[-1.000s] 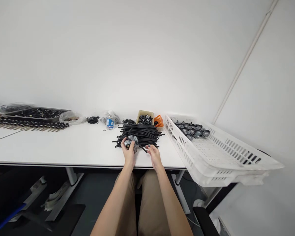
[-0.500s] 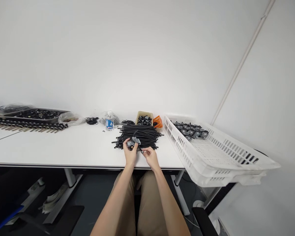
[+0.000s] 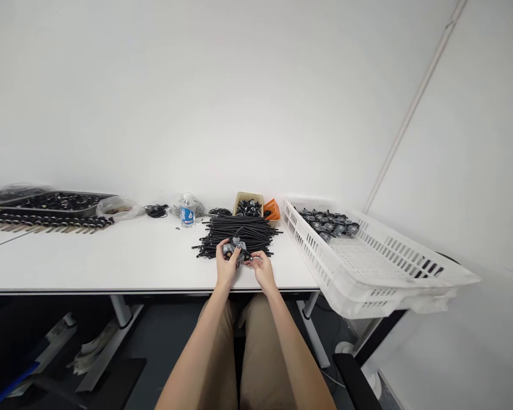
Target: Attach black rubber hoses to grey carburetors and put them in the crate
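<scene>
My left hand (image 3: 225,269) is closed around a grey metal part with black fittings (image 3: 236,244), holding it over the near edge of a pile of black tubes (image 3: 243,228). A thin dark tube sticks up from the part. My right hand (image 3: 263,271) pinches at the part's right side, by a short black end piece (image 3: 248,256). Exactly what those fingertips grip is too small to tell. Similar grey and black parts (image 3: 337,225) lie grouped at the back of the white crate (image 3: 308,253) on my right.
Behind the tubes stand a beige bin (image 3: 238,199) of small black pieces and an orange basket (image 3: 272,209). A water bottle (image 3: 187,215) is left of them. Farther left are plastic bags (image 3: 123,208), a dark tray (image 3: 89,212) and a row of black rods. The crate overhangs the white table's (image 3: 111,256) right end.
The view has shifted slightly. The grey part is turned a little in my left hand, and my right fingertips have moved a bit closer along its right side.
</scene>
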